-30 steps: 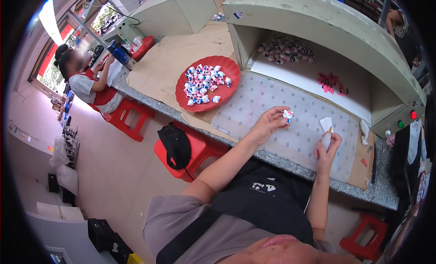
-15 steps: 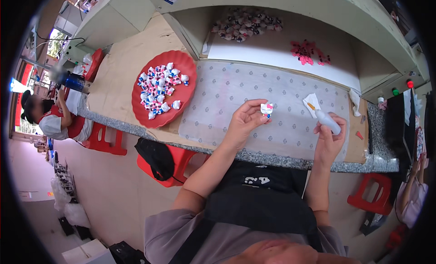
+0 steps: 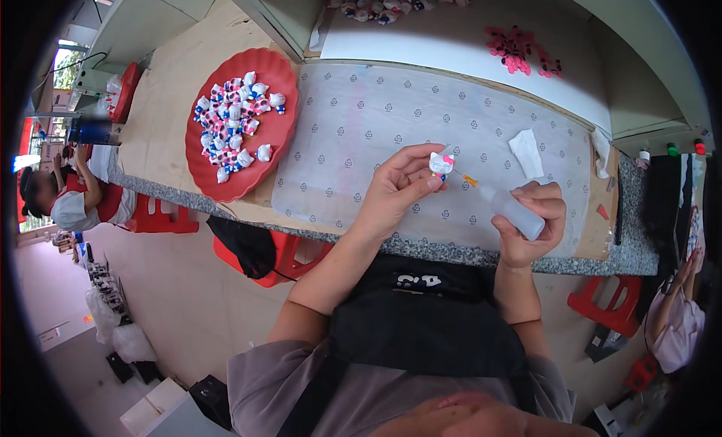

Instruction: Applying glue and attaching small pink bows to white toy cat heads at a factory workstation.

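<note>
Between the thumb and fingers of my left hand (image 3: 402,183) is a small white cat figurine (image 3: 441,162) with a pink bow and blue on its lower part. My right hand (image 3: 535,225) is wrapped round a translucent squeeze bottle (image 3: 515,210) with an orange-based needle tip (image 3: 470,180). The bottle is tilted, its needle at or very near the figurine's side; whether they touch I cannot tell. Beneath both hands lies a printed white sheet (image 3: 353,121). To the left, a red scalloped plate (image 3: 282,147) bears many similar white, pink and blue figurines (image 3: 232,128).
A folded white tissue (image 3: 526,154) lies beyond the bottle. On the shelf are pink pieces (image 3: 515,50) and a heap of figurines (image 3: 391,2). Red stools (image 3: 609,305) stand below the granite table edge (image 3: 481,258). Another person (image 3: 79,196) works at the far left.
My right hand has brought the bottle left from the tissue, so its needle is at the figurine. My left hand still holds the figurine. The whole view has shifted slightly.
</note>
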### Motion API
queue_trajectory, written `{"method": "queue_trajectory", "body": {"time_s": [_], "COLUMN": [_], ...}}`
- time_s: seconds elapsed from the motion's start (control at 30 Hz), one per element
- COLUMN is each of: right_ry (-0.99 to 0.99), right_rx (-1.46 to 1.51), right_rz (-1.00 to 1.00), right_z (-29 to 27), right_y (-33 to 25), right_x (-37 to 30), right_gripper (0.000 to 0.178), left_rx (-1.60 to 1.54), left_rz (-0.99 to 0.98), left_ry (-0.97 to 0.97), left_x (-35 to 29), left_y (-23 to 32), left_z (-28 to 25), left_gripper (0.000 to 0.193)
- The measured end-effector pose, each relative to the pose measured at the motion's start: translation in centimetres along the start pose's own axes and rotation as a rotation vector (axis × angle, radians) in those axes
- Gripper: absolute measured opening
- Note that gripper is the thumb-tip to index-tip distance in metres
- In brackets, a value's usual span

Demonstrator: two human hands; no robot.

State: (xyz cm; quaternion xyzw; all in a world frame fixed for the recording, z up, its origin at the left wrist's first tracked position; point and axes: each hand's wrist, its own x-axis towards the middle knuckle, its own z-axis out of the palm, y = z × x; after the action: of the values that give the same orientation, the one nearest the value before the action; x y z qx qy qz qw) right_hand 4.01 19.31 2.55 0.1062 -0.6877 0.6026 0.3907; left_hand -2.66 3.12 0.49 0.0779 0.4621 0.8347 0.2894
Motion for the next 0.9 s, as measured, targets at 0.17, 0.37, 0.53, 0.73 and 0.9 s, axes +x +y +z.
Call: {"method": "queue_trajectory", "body": {"time_s": [0.17, 0.37, 0.53, 0.73, 0.9], "right_ry": [-0.042, -0.076, -0.091, -0.120, -0.078], "right_rx": [-0.011, -0.041, -0.045, -0.033, -0.015], "right_rz": [0.008, -0.013, -0.018, -0.009, -0.019], "right_z": [0.16, 0.26, 0.39, 0.25, 0.50], "right_y": [-0.03, 0.09, 0.11, 0.15, 0.13], "right_x": [-0.24, -0.27, -0.14, -0.33, -0.29], "right_gripper": [0.041, 0.042, 0.042, 0.043, 0.041], "left_rx": [-0.014, -0.007, -0.019, 0.006, -0.007], "left_rz": [-0.020, -0.021, -0.036, -0.030, -0.020], "left_ry": [0.000, -0.032, -0.023, -0.028, -0.012], "left_x": [0.05, 0.08, 0.10, 0.08, 0.09], "left_y": [0.05, -0.01, 0.10, 0.09, -0.07], "left_z": [0.27, 0.13, 0.31, 0.10, 0.17], "left_gripper": [0.039, 0.038, 0.037, 0.037, 0.037]}}
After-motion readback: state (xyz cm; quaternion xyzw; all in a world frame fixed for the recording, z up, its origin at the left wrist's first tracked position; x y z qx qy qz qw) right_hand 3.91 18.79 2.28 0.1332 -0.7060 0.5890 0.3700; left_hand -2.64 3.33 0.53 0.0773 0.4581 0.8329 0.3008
